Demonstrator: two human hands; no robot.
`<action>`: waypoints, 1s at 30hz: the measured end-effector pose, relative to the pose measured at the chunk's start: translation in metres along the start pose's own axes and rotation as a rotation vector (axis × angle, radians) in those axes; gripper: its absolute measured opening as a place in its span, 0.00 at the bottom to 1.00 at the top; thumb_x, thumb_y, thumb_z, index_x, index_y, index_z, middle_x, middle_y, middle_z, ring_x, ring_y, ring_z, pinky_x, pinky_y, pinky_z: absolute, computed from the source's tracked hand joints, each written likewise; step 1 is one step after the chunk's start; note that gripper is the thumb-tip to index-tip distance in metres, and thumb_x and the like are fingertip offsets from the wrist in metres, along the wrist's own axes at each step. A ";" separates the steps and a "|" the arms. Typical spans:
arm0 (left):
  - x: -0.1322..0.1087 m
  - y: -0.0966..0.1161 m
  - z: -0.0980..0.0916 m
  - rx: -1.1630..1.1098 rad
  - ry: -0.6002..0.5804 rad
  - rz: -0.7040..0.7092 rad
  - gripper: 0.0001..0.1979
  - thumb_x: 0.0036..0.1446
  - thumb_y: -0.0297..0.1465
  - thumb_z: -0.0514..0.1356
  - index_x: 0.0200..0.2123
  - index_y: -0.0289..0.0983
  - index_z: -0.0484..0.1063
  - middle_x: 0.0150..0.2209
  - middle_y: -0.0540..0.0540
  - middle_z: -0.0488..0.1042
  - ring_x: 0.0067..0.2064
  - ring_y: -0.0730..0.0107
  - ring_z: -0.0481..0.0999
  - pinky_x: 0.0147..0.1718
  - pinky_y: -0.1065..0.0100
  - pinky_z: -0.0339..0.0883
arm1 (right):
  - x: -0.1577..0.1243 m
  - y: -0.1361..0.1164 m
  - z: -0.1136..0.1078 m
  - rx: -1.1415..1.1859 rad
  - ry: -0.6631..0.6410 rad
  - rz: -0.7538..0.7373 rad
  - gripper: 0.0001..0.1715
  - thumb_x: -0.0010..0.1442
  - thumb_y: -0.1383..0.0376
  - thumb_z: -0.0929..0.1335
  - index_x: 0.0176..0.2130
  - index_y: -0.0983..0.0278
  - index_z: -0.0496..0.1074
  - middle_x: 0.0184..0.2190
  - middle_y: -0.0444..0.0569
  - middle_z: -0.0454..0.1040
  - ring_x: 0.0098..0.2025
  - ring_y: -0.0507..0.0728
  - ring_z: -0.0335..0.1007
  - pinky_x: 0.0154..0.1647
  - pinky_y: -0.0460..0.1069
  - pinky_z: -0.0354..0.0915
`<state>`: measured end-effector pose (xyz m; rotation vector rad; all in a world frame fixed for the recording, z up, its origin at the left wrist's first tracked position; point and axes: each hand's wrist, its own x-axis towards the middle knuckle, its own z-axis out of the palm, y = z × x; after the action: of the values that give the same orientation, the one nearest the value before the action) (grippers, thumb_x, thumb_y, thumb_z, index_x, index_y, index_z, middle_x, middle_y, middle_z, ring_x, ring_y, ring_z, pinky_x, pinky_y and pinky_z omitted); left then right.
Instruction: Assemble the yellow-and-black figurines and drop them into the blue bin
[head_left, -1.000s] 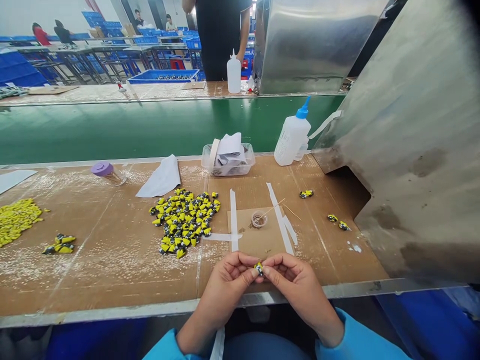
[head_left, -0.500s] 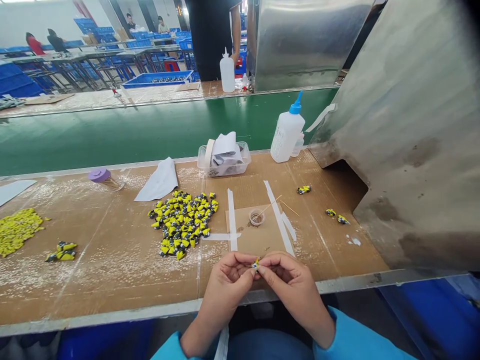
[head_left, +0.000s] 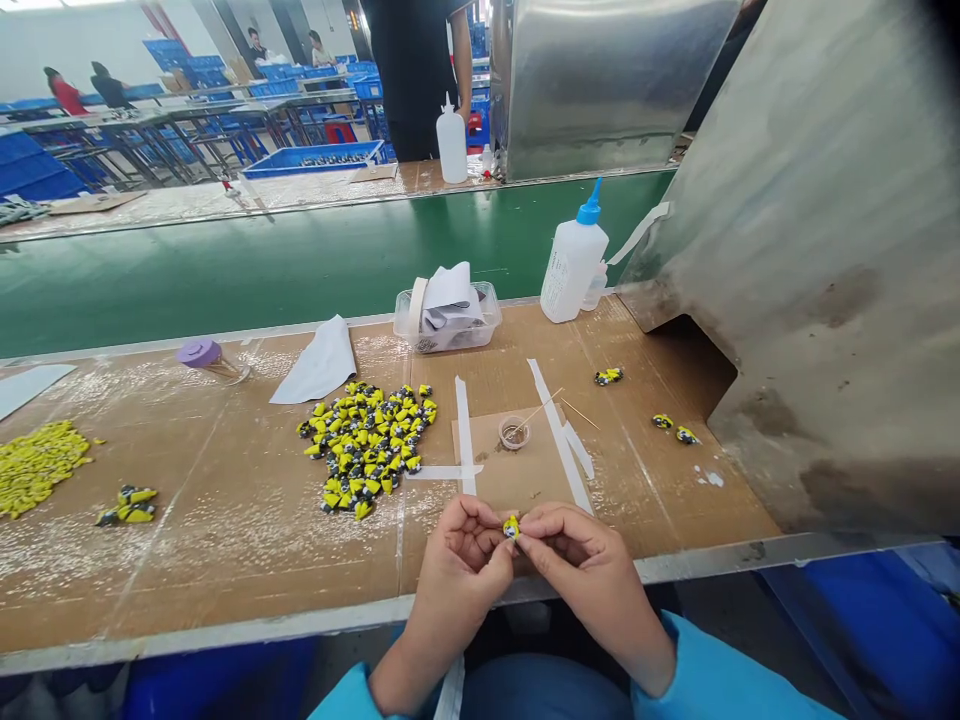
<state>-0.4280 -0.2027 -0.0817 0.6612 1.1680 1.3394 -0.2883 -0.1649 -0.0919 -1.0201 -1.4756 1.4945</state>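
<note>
Between my left hand point(head_left: 461, 555) and my right hand point(head_left: 589, 565), I pinch a tiny yellow-and-black figure point(head_left: 511, 527) by its sides, above the table's front edge. Behind my hands, a small round dish point(head_left: 514, 432) with a wooden stick resting in it sits on a cardboard square point(head_left: 517, 470). A heap of similar figures point(head_left: 365, 450) lies to the left of that square. Several more figures point(head_left: 609, 376) lie apart on the right. Far left, there is a pile of plain yellow pieces point(head_left: 37, 467).
A blue-capped glue bottle point(head_left: 575, 268) and a clear tub point(head_left: 447, 320) holding paper stand at the table's back edge. Beyond them runs a green conveyor belt point(head_left: 300, 270). A steel panel point(head_left: 795, 270) rises on the right. A co-worker point(head_left: 412, 80) stands across the belt.
My hands still pinch the figure and have lifted it slightly. The whole view has drifted a little as my head moved.
</note>
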 end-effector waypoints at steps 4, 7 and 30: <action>-0.001 -0.001 0.001 0.031 -0.001 0.021 0.10 0.49 0.23 0.61 0.30 0.38 0.61 0.32 0.50 0.73 0.36 0.75 0.74 0.38 0.73 0.66 | -0.001 0.003 0.000 -0.033 0.001 -0.022 0.03 0.56 0.66 0.69 0.30 0.63 0.73 0.35 0.51 0.74 0.39 0.55 0.72 0.41 0.49 0.69; -0.001 -0.001 0.002 0.070 0.010 0.030 0.10 0.49 0.21 0.60 0.29 0.39 0.61 0.33 0.49 0.74 0.41 0.72 0.75 0.42 0.72 0.66 | -0.002 0.002 0.000 -0.060 0.006 -0.032 0.03 0.56 0.66 0.69 0.30 0.63 0.73 0.35 0.51 0.74 0.39 0.56 0.71 0.40 0.50 0.69; -0.003 -0.003 0.000 0.096 0.010 0.027 0.10 0.50 0.21 0.59 0.30 0.39 0.60 0.34 0.49 0.72 0.45 0.69 0.74 0.44 0.70 0.65 | -0.003 0.001 0.000 -0.057 0.007 -0.049 0.03 0.56 0.68 0.68 0.30 0.62 0.72 0.35 0.51 0.73 0.40 0.55 0.71 0.41 0.49 0.68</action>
<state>-0.4259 -0.2056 -0.0838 0.7427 1.2414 1.3167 -0.2871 -0.1675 -0.0928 -1.0150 -1.5347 1.4206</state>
